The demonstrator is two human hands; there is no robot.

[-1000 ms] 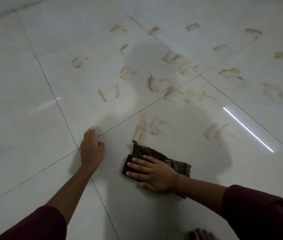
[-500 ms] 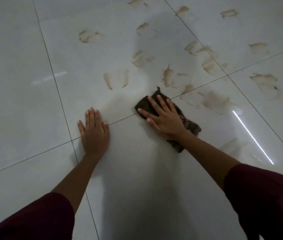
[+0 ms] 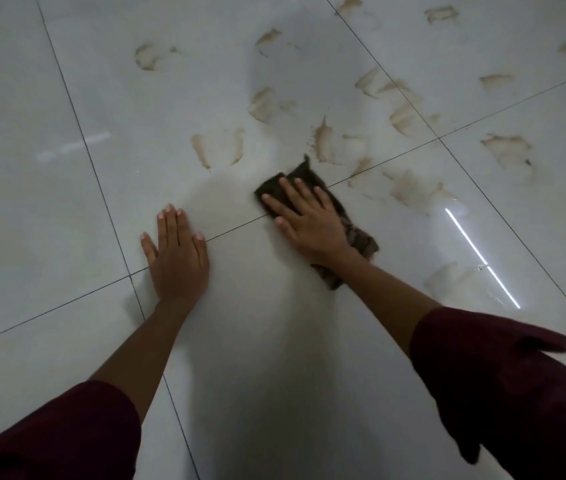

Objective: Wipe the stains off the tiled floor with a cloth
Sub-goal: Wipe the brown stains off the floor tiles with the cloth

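My right hand (image 3: 304,221) lies flat on a dark brown cloth (image 3: 357,233), pressing it onto the white tiled floor (image 3: 274,341) across a grout line. My left hand (image 3: 177,258) rests flat on the floor to the left of the cloth, fingers together, holding nothing. Several brown stains spread beyond the cloth: one smear (image 3: 323,140) just past its far corner, a pair of streaks (image 3: 217,150) to the upper left, a smudged patch (image 3: 409,187) to the right. The tile under my arms looks free of stains.
More brown stains dot the far tiles, such as one (image 3: 146,57) at the upper left and one (image 3: 506,148) at the right. A faint smear (image 3: 447,277) lies near the bright strip of reflected light (image 3: 482,258) at the right.
My right hand slid the cloth forward from near my body to the grout line, wiping away the smear that lay ahead of it. My left hand stays planted on the floor.
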